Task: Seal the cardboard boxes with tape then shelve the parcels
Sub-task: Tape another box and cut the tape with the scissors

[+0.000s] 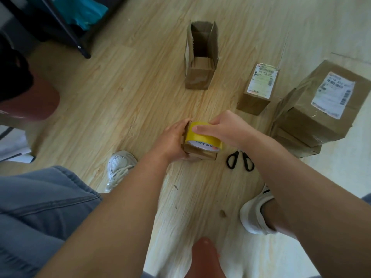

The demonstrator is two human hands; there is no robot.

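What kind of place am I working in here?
Likely a home or small-office room, not a warehouse: labelled parcels and scissors sit on a wood-look floor, with a dark shelf frame at upper left.

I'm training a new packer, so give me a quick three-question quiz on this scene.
1. Fill in: the left hand grips a small ____.
2. The tape is held by: A) left hand, B) right hand, C) neither.
3. True or false: the scissors lie on the floor, untouched.
Key: 1 box; 2 B; 3 true.
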